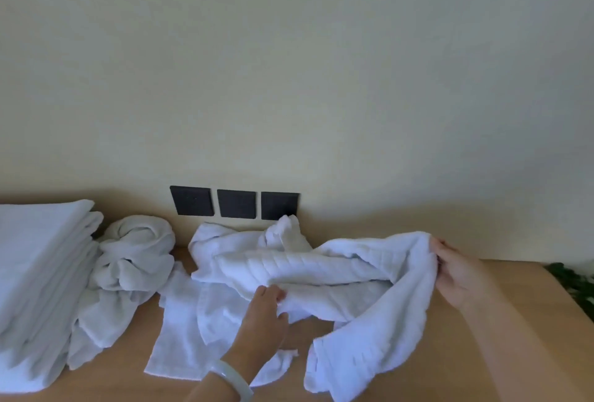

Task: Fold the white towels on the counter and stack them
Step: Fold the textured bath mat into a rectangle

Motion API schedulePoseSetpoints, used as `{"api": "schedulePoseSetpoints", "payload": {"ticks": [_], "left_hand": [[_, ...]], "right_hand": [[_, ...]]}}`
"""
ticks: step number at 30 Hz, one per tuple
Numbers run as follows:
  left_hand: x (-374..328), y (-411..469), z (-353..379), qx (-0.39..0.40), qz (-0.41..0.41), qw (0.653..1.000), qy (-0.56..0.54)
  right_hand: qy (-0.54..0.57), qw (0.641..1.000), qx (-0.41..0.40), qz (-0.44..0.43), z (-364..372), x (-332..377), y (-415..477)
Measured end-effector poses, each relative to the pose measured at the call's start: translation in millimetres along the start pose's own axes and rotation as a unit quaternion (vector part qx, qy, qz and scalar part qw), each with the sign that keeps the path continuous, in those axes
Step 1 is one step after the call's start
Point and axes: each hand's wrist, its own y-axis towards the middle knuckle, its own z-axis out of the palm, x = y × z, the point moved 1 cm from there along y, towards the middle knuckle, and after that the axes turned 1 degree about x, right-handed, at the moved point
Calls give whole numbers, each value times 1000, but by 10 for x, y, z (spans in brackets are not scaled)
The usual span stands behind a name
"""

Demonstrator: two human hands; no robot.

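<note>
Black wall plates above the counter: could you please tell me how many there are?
3, in a row low on the wall: the left plate, the middle plate and the right plate, whose lower edge a white towel overlaps. No others show.

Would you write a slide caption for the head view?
Left hand and right hand grip a crumpled towel on the counter near a folded stack.

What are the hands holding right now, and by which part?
Both hold one crumpled white towel: the left hand pinches a bunched fold near its middle, the right hand grips its right-hand end.
</note>
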Motion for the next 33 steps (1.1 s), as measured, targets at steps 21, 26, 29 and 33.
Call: {"api": "schedulePoseSetpoints", "payload": {"ticks": [21, 26, 29, 33], "left_hand": [[-995, 12, 2016, 137, -74, 953, 261], [-987, 126, 1772, 70, -68, 873, 477], [-945, 212, 1597, 4, -56, 876, 479], [-992, 328, 1500, 12, -68, 918, 392]], "right_hand": [[-574, 807, -110, -88, -1695, -476, 526], [-622, 756, -144, -143, -1849, -783, 285], [-692, 665, -52, -277, -1815, -782, 80], [-715, 574, 338, -213, -1616, -938, -174]]}}
